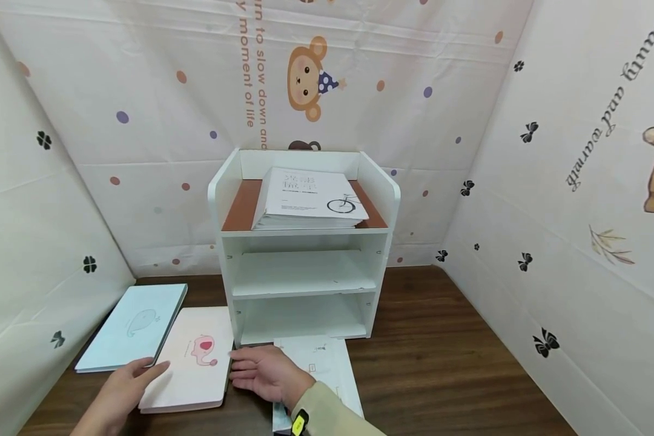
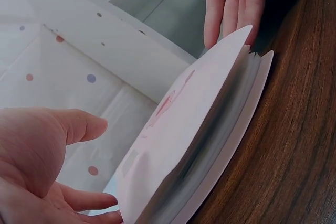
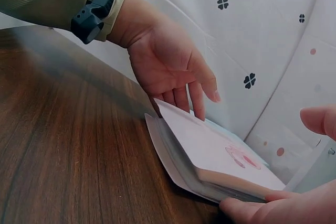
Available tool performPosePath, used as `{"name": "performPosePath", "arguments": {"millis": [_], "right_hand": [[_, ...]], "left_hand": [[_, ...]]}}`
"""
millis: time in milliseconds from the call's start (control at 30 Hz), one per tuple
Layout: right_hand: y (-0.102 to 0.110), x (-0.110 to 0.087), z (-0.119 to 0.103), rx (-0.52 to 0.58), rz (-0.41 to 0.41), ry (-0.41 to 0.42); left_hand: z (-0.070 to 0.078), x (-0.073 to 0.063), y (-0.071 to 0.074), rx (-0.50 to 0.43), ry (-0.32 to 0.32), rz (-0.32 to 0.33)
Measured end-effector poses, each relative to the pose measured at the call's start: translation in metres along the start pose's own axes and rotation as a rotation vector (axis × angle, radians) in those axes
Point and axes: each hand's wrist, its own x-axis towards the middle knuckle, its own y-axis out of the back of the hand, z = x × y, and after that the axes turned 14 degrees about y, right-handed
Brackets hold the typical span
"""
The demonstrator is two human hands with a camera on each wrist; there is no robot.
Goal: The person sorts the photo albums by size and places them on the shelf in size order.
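A pale pink notebook (image 1: 182, 378) with an elephant drawing lies flat on the dark wooden table, its cover lifted slightly at the near edge in both wrist views. At its left edge is my left hand (image 1: 122, 390), thumb apart from the fingers and fingertips right at the side. My right hand (image 1: 269, 374) is at the opposite edge, its fingers extended along the notebook's side. Neither hand curls round it. A light blue notebook (image 1: 111, 330) with a whale drawing lies just left of the pink one, close to my left fingers.
A white shelf unit (image 1: 305, 293) stands behind, with a stack of booklets (image 1: 310, 197) on its brown top. White printed sheets (image 1: 335, 369) lie partly under my right forearm. Patterned cloth walls (image 1: 523, 200) enclose the dark wooden table (image 1: 441, 363).
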Motion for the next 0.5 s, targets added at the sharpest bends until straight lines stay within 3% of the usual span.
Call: {"name": "performPosePath", "arguments": {"millis": [500], "right_hand": [[-0.004,0.002,0.005,-0.048,0.042,0.006]], "left_hand": [[-0.005,0.012,-0.002,-0.064,0.025,-0.001]]}}
